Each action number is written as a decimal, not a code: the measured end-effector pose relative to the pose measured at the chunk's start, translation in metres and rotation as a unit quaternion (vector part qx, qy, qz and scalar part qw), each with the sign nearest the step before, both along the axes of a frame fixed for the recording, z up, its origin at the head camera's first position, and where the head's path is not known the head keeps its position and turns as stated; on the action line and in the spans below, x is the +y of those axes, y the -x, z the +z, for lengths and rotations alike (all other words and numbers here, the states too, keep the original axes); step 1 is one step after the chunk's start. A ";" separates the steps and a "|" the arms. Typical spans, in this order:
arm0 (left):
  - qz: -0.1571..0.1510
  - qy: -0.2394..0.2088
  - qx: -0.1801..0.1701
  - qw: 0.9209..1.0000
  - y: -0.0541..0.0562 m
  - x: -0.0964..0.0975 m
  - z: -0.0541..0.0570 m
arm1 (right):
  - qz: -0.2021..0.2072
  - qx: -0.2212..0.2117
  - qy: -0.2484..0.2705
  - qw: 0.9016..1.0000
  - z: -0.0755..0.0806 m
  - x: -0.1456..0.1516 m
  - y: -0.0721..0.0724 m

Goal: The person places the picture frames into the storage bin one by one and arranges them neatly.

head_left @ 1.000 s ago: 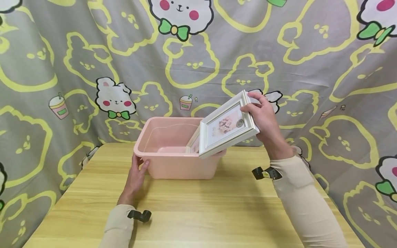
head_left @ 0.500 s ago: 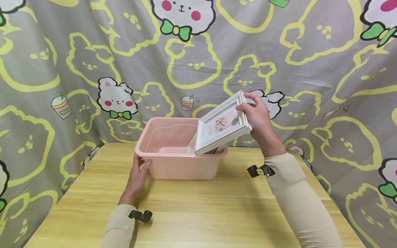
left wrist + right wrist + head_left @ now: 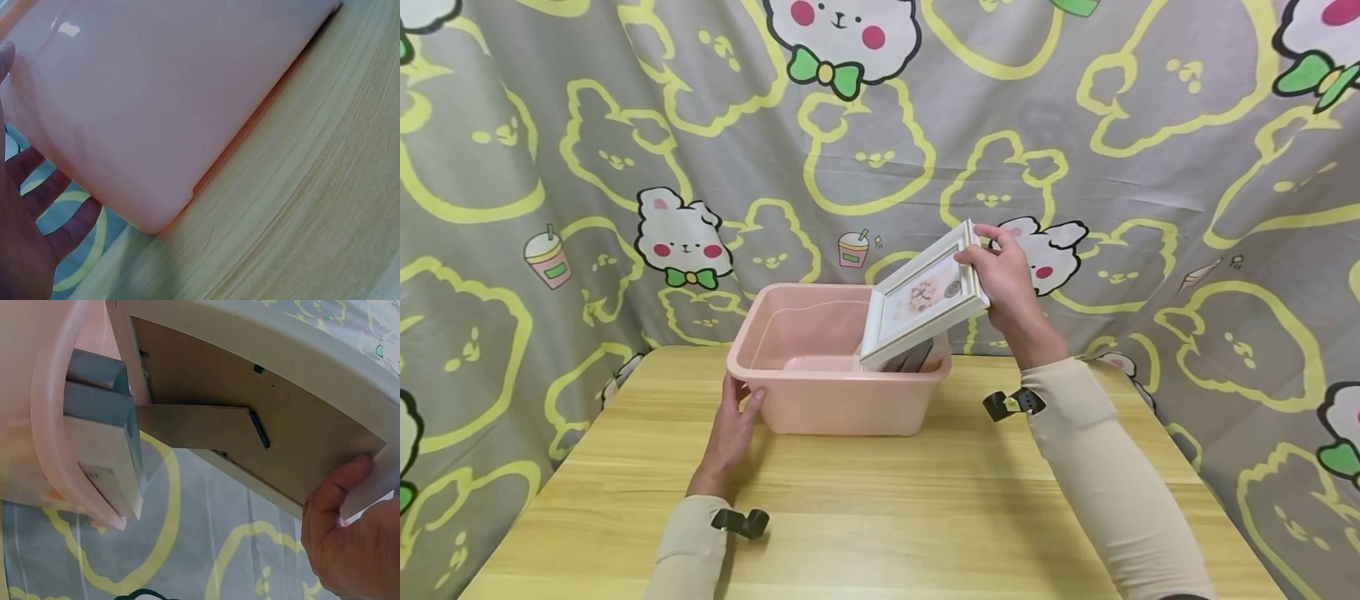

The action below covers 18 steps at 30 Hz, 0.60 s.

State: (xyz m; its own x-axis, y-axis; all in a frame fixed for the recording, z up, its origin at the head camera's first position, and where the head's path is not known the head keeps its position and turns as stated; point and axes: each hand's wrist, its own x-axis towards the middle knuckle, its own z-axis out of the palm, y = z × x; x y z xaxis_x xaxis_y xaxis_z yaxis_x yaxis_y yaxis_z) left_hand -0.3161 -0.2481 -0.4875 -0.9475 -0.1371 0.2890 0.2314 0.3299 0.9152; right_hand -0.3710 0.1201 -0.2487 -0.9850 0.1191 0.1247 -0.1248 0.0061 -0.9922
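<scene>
A pink plastic bin (image 3: 831, 404) sits on the table. My left hand (image 3: 732, 425) holds its left end under the rim, thumb on the front wall and fingers (image 3: 76, 230) along the end wall. My right hand (image 3: 1011, 283) grips the right edge of a white picture frame (image 3: 925, 296), which tilts down to the left over the bin's right part. The frame shows a pink flower print and a round grey label. Its brown backboard (image 3: 300, 444) with a stand leg (image 3: 194, 424) faces the right wrist view. Grey and white edges of other frames (image 3: 100, 403) stand inside the bin's right end.
The wood-grain table (image 3: 880, 517) spreads in front of the bin. A grey curtain (image 3: 737, 150) with yellow outlines and cartoon rabbits hangs close behind the table and along both sides.
My right hand has moved left with the picture frame, bringing it further over the bin. More of the frames inside the right end shows beneath it. My left hand stays on the bin.
</scene>
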 end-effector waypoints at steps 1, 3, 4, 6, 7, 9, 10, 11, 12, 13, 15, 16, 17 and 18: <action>-0.002 -0.001 -0.001 1.000 0.000 0.000 0.001 | -0.002 -0.002 0.000 1.000 -0.001 -0.002 0.002; -0.006 -0.004 -0.002 1.000 -0.001 0.000 0.002 | -0.003 -0.005 -0.002 1.000 -0.002 -0.006 0.004; -0.008 -0.006 -0.002 1.000 -0.001 0.001 0.003 | -0.004 -0.006 -0.006 1.000 -0.003 -0.007 0.006; -0.009 -0.007 -0.002 1.000 -0.001 0.002 0.003 | -0.005 -0.007 -0.012 1.000 -0.004 -0.008 0.007; -0.009 -0.007 -0.002 1.000 -0.001 0.002 0.003 | -0.006 -0.009 -0.016 1.000 -0.005 -0.008 0.007; -0.006 -0.002 0.000 1.000 -0.001 0.002 0.002 | -0.008 -0.010 -0.023 1.000 -0.006 -0.008 0.008; -0.004 0.001 0.001 1.000 0.000 0.002 0.002 | -0.010 -0.010 -0.025 1.000 -0.006 -0.007 0.008; -0.004 0.005 0.002 1.000 0.001 0.002 0.001 | -0.012 -0.010 -0.027 1.000 -0.007 -0.007 0.008; -0.003 0.006 0.003 1.000 0.002 0.002 0.000 | -0.014 -0.009 -0.028 0.999 -0.007 -0.006 0.008; -0.001 0.010 0.003 1.000 0.002 0.001 0.000 | -0.015 -0.008 -0.028 0.999 -0.007 -0.006 0.009; 0.003 0.010 0.002 1.000 0.004 0.000 -0.002 | -0.014 -0.007 -0.026 1.000 -0.008 -0.006 0.010; 0.004 0.007 0.002 1.000 0.004 0.000 -0.003 | -0.014 -0.007 -0.026 1.000 -0.008 -0.006 0.011; 0.003 0.005 0.001 1.000 0.005 -0.001 -0.004 | -0.014 -0.008 -0.027 1.000 -0.008 -0.006 0.012; 0.004 0.003 0.002 1.000 0.005 -0.001 -0.004 | -0.015 -0.009 -0.029 0.999 -0.008 -0.007 0.013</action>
